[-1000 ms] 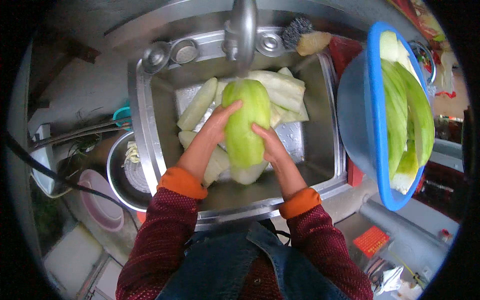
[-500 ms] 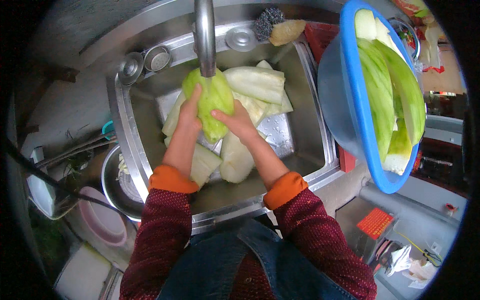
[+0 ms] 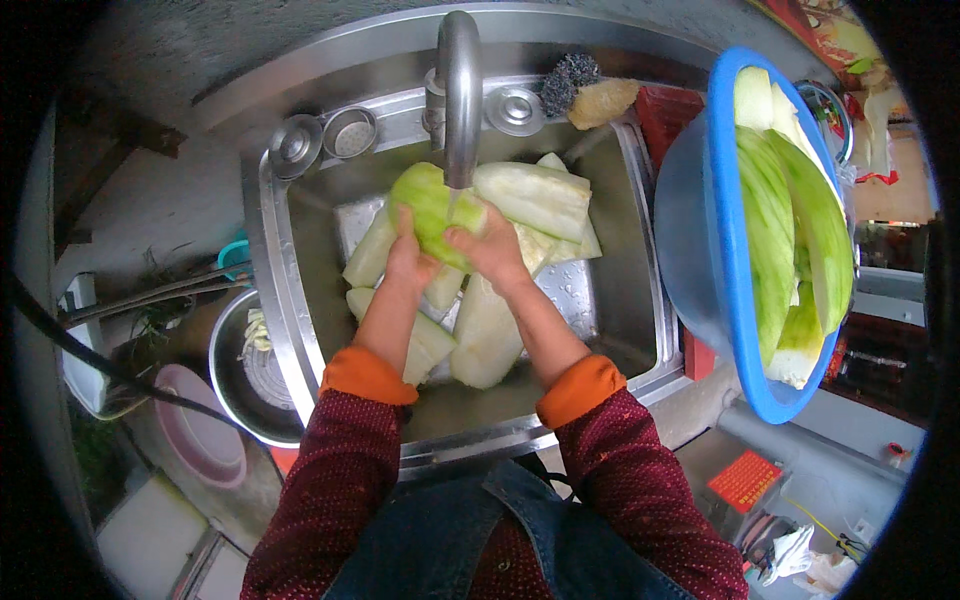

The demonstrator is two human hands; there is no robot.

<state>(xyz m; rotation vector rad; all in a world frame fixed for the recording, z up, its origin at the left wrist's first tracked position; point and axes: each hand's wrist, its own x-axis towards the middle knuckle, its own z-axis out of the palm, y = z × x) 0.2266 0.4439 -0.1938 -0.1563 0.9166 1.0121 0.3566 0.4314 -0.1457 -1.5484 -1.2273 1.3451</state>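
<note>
The left hand and the right hand grasped a green gourd from either side, a two-sided grip probably chosen because a wet, rounded surface could slip. The gourd was just under the mouth of the faucet, apparently to meet the water; how the fingers wrapped beneath it was hidden. Pale gourd pieces lay below in the sink, whose walls kept them together. On the right, a blue basin held long green slices, likely within easy reach.
</note>
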